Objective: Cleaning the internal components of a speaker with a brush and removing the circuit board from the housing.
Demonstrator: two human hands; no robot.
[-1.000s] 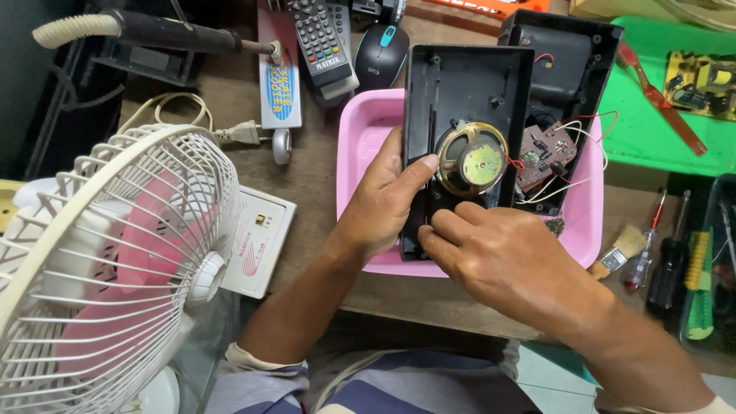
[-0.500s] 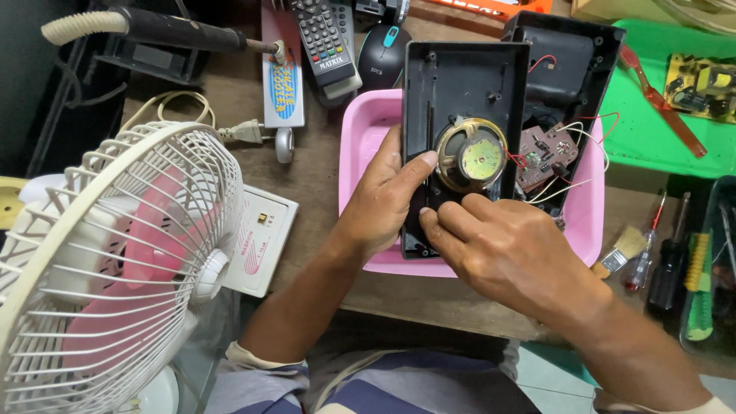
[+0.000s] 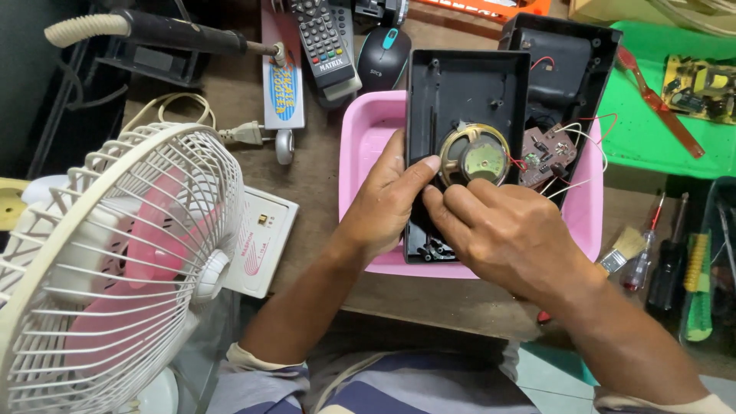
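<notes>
A round brass-coloured speaker sits in the matte black plastic shell, centre frame. The left hand grips the shell's edge, thumb touching the speaker rim. The right hand's fingers seem pinched together just below it.

A white desk fan with pink blades is standing at my left on the desk, in front of a flat white box. A soldering iron is lying at the far left, with a cream plug and cord beneath it. Two remote controls and a dark mouse are sitting further back. To my right a green mat is carrying a red tool and a circuit board, while a small brush and screwdrivers are lying nearer me.
</notes>
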